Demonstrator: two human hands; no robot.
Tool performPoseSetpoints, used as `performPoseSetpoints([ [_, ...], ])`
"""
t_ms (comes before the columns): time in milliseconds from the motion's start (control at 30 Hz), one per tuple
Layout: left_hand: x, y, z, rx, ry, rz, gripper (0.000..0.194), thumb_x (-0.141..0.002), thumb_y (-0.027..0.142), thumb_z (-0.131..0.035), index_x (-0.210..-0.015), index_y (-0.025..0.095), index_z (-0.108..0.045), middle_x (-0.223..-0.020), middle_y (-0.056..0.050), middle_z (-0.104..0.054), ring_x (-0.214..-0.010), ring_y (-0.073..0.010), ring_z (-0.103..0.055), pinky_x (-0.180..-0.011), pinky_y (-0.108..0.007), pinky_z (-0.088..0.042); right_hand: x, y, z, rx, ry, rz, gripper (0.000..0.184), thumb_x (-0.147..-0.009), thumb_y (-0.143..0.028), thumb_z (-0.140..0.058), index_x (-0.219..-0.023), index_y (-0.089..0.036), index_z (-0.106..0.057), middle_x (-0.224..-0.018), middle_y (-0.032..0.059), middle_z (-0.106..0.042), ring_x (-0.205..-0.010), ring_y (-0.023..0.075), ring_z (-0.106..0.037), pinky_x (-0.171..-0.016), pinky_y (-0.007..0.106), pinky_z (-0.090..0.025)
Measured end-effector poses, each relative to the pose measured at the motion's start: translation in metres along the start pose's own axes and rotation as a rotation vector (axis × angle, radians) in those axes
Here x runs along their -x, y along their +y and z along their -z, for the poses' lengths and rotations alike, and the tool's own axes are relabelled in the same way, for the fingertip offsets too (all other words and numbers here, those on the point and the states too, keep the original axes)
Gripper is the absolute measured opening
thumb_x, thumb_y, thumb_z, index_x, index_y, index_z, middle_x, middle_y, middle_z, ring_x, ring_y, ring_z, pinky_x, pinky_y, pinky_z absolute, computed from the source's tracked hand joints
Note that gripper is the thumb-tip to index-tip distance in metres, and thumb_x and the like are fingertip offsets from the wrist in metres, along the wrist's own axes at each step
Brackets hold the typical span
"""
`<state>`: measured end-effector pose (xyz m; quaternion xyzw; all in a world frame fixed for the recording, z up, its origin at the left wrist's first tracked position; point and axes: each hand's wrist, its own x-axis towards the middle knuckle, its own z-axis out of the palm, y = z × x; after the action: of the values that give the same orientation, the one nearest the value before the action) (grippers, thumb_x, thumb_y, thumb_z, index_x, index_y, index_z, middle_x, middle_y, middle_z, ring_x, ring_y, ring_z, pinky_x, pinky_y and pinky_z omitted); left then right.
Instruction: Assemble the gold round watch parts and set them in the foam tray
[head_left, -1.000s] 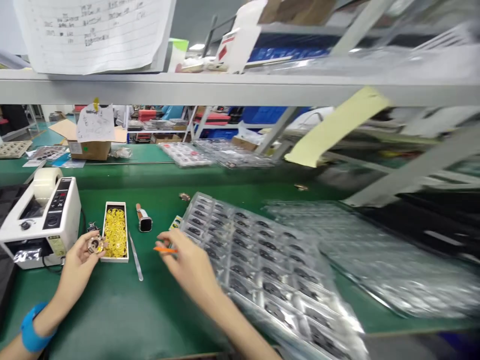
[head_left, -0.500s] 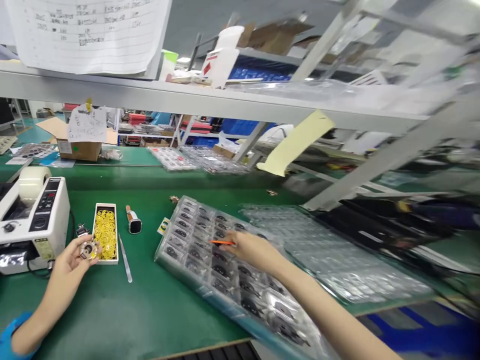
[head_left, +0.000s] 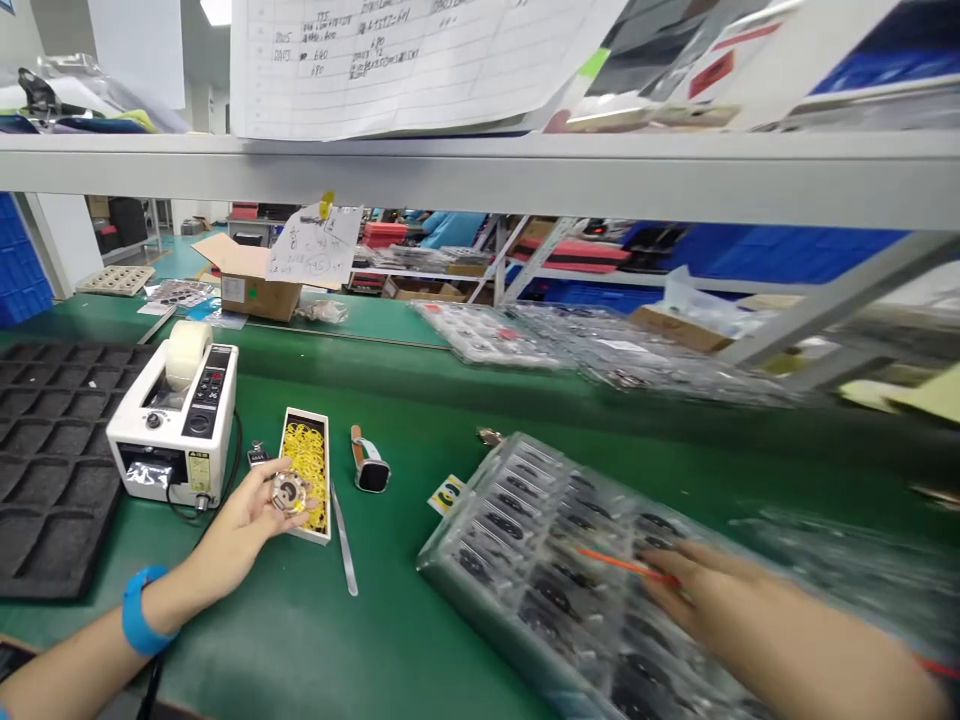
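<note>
My left hand [head_left: 229,535] pinches a round, coin-like watch part [head_left: 289,492] with a pale metallic rim, held just over the edge of a narrow white box [head_left: 327,470] full of yellow rings. Beside that box lie metal tweezers [head_left: 345,545] and a square-faced watch [head_left: 372,476]. My right hand [head_left: 765,610], smeared by motion, holds a thin orange stick [head_left: 619,563] over a clear plastic tray stack [head_left: 469,590]. Dark parts sit in the tray's compartments. A small yellow-and-white card [head_left: 447,494] lies by the tray's far left corner.
A white tape dispenser [head_left: 176,425] stands at left, beside a black compartment tray [head_left: 52,480]. A grey shelf beam [head_left: 480,180] crosses above the bench. At the back are a cardboard box [head_left: 259,295] and flat clear trays [head_left: 495,335]. More clear trays [head_left: 847,560] lie at right.
My view has swung left, so the bench things appear farther right and the black tray has come into sight. Both hands keep hold of the watch part and the orange stick.
</note>
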<state>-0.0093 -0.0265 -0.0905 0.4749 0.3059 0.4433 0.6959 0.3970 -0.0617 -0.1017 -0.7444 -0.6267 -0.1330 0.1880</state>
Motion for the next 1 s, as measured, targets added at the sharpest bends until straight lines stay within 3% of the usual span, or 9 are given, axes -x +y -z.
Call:
performPoseSetpoints([
  [67,0.0,0.0,0.0,-0.004,-0.036,-0.008,0.042,-0.081,0.035,-0.065,-0.12,0.024,-0.053,-0.116,-0.008,-0.065,-0.112,-0.0264,-0.06,-0.103,-0.044,-0.042,0.005,-0.032,0.002,-0.138,0.022,0.066,0.008,-0.067,-0.03,-0.056,-0.064,-0.028,-0.063,-0.073,0.0079,-0.066,-0.057,0.0248,-0.063,-0.043,0.032,-0.039],
  [133,-0.001,0.0,0.0,-0.011,-0.071,-0.01,0.042,-0.081,0.036,-0.066,-0.12,0.024,-0.054,-0.123,-0.009,-0.062,-0.115,-0.0267,-0.059,-0.103,-0.043,-0.042,0.008,-0.082,0.009,-0.401,0.035,0.096,0.02,-0.077,-0.033,-0.046,-0.076,-0.029,-0.065,-0.086,0.0071,-0.068,-0.067,0.024,-0.065,-0.056,0.034,-0.048],
  [200,-0.002,-0.001,0.001,-0.031,-0.101,-0.009,0.044,-0.081,0.036,-0.066,-0.121,0.024,-0.054,-0.125,-0.009,-0.061,-0.114,-0.0262,-0.059,-0.101,-0.042,-0.044,0.008,-0.139,0.016,-0.722,-0.097,0.185,0.022,-0.081,-0.034,-0.048,-0.077,-0.026,-0.068,-0.087,0.007,-0.068,-0.08,0.0235,-0.066,-0.067,0.033,-0.05],
  [267,-0.003,-0.003,0.002,-0.061,-0.116,-0.015,0.044,-0.082,0.036,-0.066,-0.122,0.023,-0.055,-0.121,-0.009,-0.064,-0.111,-0.0247,-0.061,-0.099,-0.041,-0.046,0.007,-0.187,0.018,-0.944,-0.209,0.178,0.023,-0.082,-0.036,-0.053,-0.069,-0.023,-0.067,-0.083,0.0069,-0.066,-0.079,0.0212,-0.064,-0.068,0.031,-0.05],
  [367,-0.003,-0.005,0.003,-0.087,-0.114,-0.022,0.044,-0.082,0.037,-0.064,-0.123,0.023,-0.054,-0.118,-0.009,-0.065,-0.107,-0.0233,-0.062,-0.097,-0.04,-0.048,0.007,-0.228,0.01,-1.168,-0.247,0.1,0.022,-0.078,-0.036,-0.059,-0.065,-0.021,-0.067,-0.079,0.0057,-0.062,-0.073,0.0186,-0.059,-0.062,0.029,-0.048],
  [467,-0.002,-0.004,0.001,-0.105,-0.106,-0.021,0.043,-0.083,0.035,-0.063,-0.124,0.023,-0.054,-0.124,-0.01,-0.061,-0.111,-0.0237,-0.061,-0.098,-0.039,-0.048,0.009,-0.239,-0.001,-1.269,-0.272,0.031,0.019,-0.074,-0.034,-0.063,-0.063,-0.02,-0.068,-0.079,0.0047,-0.06,-0.066,0.0162,-0.055,-0.055,0.027,-0.043],
  [700,0.001,0.002,-0.006,-0.183,-0.081,0.031,0.041,-0.084,0.026,-0.06,-0.124,0.021,-0.053,-0.127,-0.01,-0.06,-0.111,-0.0229,-0.06,-0.098,-0.036,-0.047,0.014,-0.235,-0.009,-1.31,-0.302,-0.013,0.019,-0.073,-0.033,-0.064,-0.06,-0.02,-0.068,-0.077,0.0039,-0.059,-0.058,0.0131,-0.048,-0.049,0.025,-0.036],
  [1000,0.002,0.001,-0.007,-0.277,-0.085,0.036,0.041,-0.086,0.019,-0.053,-0.127,0.019,-0.051,-0.119,-0.009,-0.064,-0.103,-0.0191,-0.064,-0.096,-0.033,-0.048,0.017,-0.236,-0.011,-1.297,-0.297,-0.046,0.019,-0.074,-0.034,-0.064,-0.063,-0.02,-0.068,-0.076,0.0035,-0.06,-0.057,0.013,-0.047,-0.05,0.025,-0.037],
])
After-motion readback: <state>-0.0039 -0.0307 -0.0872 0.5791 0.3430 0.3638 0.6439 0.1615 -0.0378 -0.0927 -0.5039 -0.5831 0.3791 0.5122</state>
